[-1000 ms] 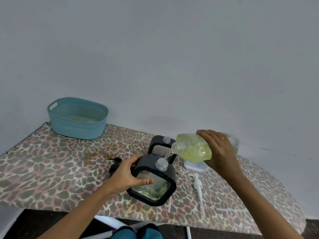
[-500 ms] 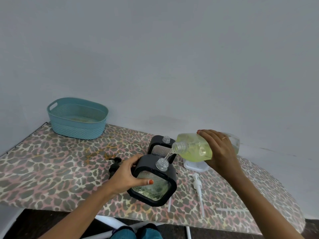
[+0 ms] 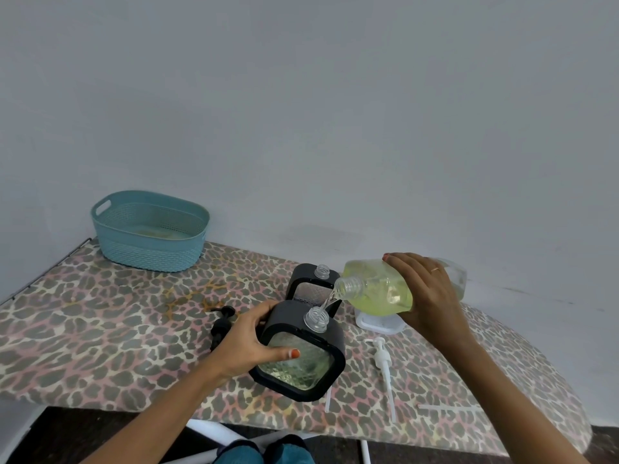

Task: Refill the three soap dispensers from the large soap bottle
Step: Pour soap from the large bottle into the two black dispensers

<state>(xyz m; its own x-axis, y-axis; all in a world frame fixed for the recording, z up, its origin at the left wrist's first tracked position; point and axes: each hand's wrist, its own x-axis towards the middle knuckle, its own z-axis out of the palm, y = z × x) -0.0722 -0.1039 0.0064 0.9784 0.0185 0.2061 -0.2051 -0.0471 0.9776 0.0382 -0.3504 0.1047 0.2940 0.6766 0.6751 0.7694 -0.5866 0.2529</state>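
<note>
- Black-framed square glass dispenser [image 3: 301, 373]: clasped by fingers of the left hand [image 3: 244, 343] on the leopard-print desk [image 3: 100, 329].
- Large clear bottle of yellow-green soap [image 3: 378, 289]: gripped by fingers of the right hand [image 3: 428, 296], tipped at the dispenser's 2 o'clock, soap poured into its neck.

On the desk [image 3: 100, 346], a basket [image 3: 149, 242] sits at the left of the frame. At centre, the near dispenser [image 3: 311, 368] stands before the far dispenser [image 3: 306, 288], with the bottle [image 3: 378, 286] above to their right and a pump [image 3: 383, 361] lying at lower right.

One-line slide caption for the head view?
Right hand tilts the large soap bottle, pouring a thin stream into the black dispenser steadied by the left hand over a leopard-print table.
</note>
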